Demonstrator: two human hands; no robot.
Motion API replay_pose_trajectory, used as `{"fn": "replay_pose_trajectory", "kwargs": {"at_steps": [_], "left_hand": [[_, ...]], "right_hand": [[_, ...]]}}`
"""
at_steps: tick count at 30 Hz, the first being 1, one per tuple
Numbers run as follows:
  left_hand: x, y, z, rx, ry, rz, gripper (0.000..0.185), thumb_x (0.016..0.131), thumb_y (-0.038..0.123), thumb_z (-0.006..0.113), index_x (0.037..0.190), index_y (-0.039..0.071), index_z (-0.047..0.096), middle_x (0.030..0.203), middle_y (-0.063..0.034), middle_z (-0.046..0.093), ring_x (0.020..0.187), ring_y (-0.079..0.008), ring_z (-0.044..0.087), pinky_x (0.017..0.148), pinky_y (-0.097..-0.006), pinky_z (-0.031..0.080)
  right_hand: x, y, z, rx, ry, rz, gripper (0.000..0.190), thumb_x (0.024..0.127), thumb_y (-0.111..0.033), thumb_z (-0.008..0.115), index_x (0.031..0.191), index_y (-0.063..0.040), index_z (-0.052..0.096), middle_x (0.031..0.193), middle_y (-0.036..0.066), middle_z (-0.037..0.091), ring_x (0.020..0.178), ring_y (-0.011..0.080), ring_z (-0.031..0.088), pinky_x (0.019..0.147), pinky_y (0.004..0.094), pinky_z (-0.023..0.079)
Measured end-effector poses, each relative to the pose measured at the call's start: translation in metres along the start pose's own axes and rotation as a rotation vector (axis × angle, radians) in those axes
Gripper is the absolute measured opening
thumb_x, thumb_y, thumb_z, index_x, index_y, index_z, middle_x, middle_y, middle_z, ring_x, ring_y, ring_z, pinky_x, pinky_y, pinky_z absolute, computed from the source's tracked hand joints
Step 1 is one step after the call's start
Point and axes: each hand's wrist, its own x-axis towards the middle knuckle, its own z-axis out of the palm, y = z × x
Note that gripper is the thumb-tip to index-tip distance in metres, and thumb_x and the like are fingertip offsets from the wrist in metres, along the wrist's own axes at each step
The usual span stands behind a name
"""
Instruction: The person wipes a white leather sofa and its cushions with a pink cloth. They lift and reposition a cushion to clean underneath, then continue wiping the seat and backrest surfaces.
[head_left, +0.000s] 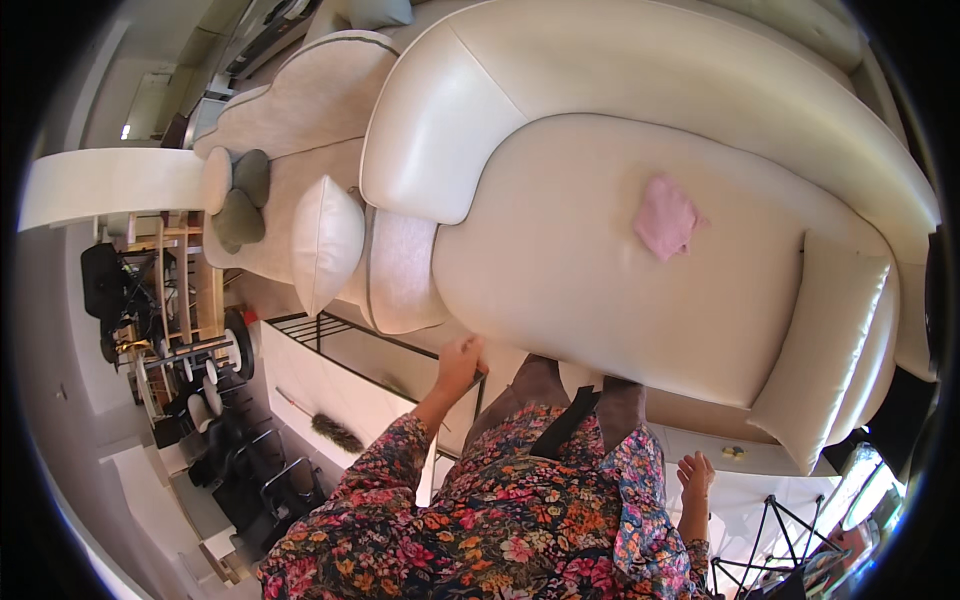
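My left hand (459, 365) hangs at the near edge of the cream sofa, above the corner of a black metal frame; its fingers are curled, and whether it touches the frame or holds anything cannot be told. Lower right, my right hand (695, 472) is beside my hip with its fingers apart and nothing in it. A crumpled pink cloth (666, 217) lies on the seat of the cream sofa (570, 255), away from both hands. At the seat's right end a cream cushion (825, 345) leans, and a white cushion (325, 244) stands left of the sofa's backrest.
A white slab (330, 397) with a feather duster (336, 433) on it lies left of my legs. Stacked chairs (255, 457) and stools fill the lower left. Green cushions (240, 220) rest on another sofa. A black metal rod frame (780, 532) stands at the lower right.
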Motion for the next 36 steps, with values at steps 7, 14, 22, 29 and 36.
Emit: {"fn": "replay_pose_trajectory", "kwargs": {"at_steps": [7,14,22,29,36], "left_hand": [[0.177,0.161,-0.027,0.310,0.557,0.841,0.026,0.102,0.030,0.066,0.102,0.004,0.070,0.079,-0.0098,0.067,0.071,-0.0241,0.063,0.068,-0.0383,0.051],[0.336,0.311,-0.053,0.678,0.723,1.112,0.061,0.102,0.049,0.057,0.141,0.001,0.058,0.137,-0.0244,0.062,0.129,-0.0407,0.057,0.109,-0.0493,0.044],[0.368,0.310,-0.027,0.800,0.638,0.756,0.068,0.105,0.056,0.043,0.151,0.007,0.050,0.145,-0.0241,0.058,0.130,-0.0415,0.058,0.106,-0.0495,0.048],[0.390,0.311,-0.065,0.803,0.707,0.818,0.066,0.106,0.058,0.039,0.149,0.010,0.053,0.143,-0.0195,0.060,0.129,-0.0390,0.059,0.104,-0.0483,0.049],[0.354,0.303,-0.007,0.820,0.722,0.871,0.065,0.106,0.060,0.038,0.149,0.014,0.054,0.141,-0.0193,0.062,0.129,-0.0383,0.059,0.105,-0.0475,0.048]], "right_hand": [[-0.017,0.001,0.079,-0.045,0.022,-0.037,0.042,0.101,-0.035,0.064,0.135,-0.012,0.057,0.105,0.008,0.071,0.084,0.0199,0.072,0.067,0.0327,0.057],[-0.016,-0.058,0.157,-0.482,0.037,-0.400,0.048,0.097,-0.026,0.069,0.138,-0.002,0.060,0.118,0.015,0.072,0.097,0.0210,0.073,0.079,0.0336,0.058],[-0.041,-0.177,0.256,-0.664,0.111,-0.678,0.055,0.090,-0.024,0.073,0.139,-0.004,0.058,0.138,0.022,0.060,0.112,0.0341,0.069,0.098,0.0434,0.054],[0.049,-0.274,0.367,-0.896,0.254,-1.072,0.083,0.085,-0.031,0.083,0.154,-0.011,0.042,0.156,0.026,0.040,0.143,0.0458,0.040,0.117,0.0537,0.038],[0.123,-0.340,0.362,-1.151,0.418,-0.867,0.098,0.080,-0.039,0.085,0.160,-0.016,0.033,0.166,0.018,0.027,0.154,0.0407,0.023,0.124,0.0546,0.022]]}}
